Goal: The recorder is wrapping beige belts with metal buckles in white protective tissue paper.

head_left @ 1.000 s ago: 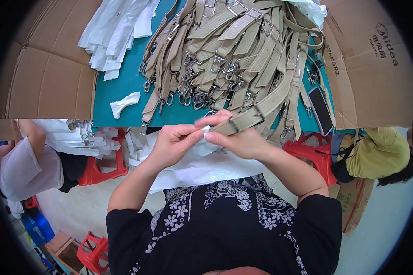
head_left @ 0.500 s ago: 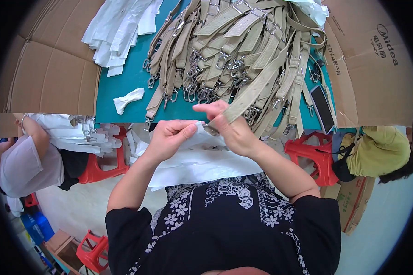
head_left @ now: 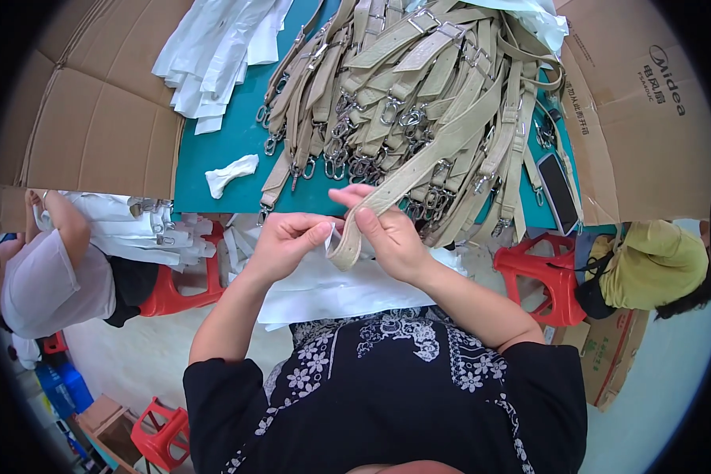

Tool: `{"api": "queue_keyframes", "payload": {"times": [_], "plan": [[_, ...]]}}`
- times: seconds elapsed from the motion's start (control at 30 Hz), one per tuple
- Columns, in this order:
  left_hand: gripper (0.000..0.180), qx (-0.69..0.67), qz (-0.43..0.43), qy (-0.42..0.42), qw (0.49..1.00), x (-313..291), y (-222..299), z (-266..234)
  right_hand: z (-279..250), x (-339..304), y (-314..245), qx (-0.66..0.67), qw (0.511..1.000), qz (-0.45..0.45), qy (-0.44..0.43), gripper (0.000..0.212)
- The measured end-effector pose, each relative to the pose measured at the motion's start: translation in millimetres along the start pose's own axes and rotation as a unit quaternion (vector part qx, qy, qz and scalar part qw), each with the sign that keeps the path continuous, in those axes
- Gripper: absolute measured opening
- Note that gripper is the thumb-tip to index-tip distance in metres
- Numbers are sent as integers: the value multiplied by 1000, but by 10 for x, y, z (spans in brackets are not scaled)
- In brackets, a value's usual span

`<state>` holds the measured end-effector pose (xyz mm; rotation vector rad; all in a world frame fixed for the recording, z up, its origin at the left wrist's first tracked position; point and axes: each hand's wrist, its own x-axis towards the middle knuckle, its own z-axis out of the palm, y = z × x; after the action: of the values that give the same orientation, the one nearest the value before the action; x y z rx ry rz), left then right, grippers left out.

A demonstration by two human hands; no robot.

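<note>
A beige strap (head_left: 413,172) runs down from the pile and loops below my hands. My right hand (head_left: 395,246) is closed on it, thumb pressing on its face and the index finger reaching out to the left. My left hand (head_left: 288,243) pinches a small piece of thin white sheet (head_left: 331,237) beside the strap's curled end. Whether the strap's tip is also in that pinch is hidden. More white sheets (head_left: 344,292) lie across my lap. Ahead, many beige straps (head_left: 450,75) with silvery metal clasps (head_left: 336,162) are heaped on the green table (head_left: 193,178).
White strips (head_left: 213,67) lie at the table's far left, near a crumpled white piece (head_left: 231,174). A phone (head_left: 558,192) rests by the right edge. Cardboard (head_left: 107,118) walls both sides, the right one another panel (head_left: 640,118). Red stools (head_left: 541,272) and two people sit nearby.
My right hand has slid its hold along the strap, and the strap's end now curls down in a loop between my hands. The view has shifted slightly.
</note>
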<state>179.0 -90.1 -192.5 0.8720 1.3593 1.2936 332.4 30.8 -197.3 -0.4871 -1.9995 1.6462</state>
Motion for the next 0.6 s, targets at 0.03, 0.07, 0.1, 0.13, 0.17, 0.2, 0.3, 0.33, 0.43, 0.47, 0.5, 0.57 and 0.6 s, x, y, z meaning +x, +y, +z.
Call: {"api": "queue_keyframes", "payload": {"times": [0.03, 0.07, 0.1, 0.13, 0.17, 0.2, 0.3, 0.33, 0.43, 0.47, 0.5, 0.57, 0.6], "plan": [[25, 2, 1, 1, 1000, -22, 0, -26, 15, 14, -19, -36, 999, -34, -10, 39], [24, 24, 8, 32, 999, -41, -12, -62, -11, 36, -24, 26, 997, -35, 56, 35], [24, 44, 16, 66, 997, -66, -34, -109, -63, 46, -53, 41, 994, -14, 101, 34], [24, 45, -5, 96, 994, -84, -67, -161, -101, 65, -102, 56, 988, 7, 146, 33], [24, 46, -3, 99, 994, -85, -69, -159, -78, 110, -146, 81, 981, -1, 175, 32], [24, 58, 15, 116, 991, -54, -50, -124, -49, 132, -161, 81, 981, -5, 174, 32], [24, 62, 39, 137, 988, 38, 47, -15, 70, 135, -238, 69, 980, 2, 186, 29], [23, 55, 40, 143, 987, 61, 81, 17, 111, 124, -160, -7, 984, -61, 169, 28], [23, 24, 81, 122, 989, 152, 149, 67, 162, 32, -19, -82, 991, -87, 54, 30], [23, 26, 83, 118, 989, 167, 111, 47, 125, 32, -3, -104, 990, -93, 25, 31], [23, 29, 54, 122, 991, 165, 27, -14, 60, 56, -46, -28, 998, -43, 34, 32], [23, 33, 22, 120, 992, 156, -39, -99, -154, 166, -122, 202, 967, 91, 129, 32], [23, 36, 19, 122, 992, 145, -49, -124, -295, 224, -160, 283, 938, 121, 160, 34]]}}
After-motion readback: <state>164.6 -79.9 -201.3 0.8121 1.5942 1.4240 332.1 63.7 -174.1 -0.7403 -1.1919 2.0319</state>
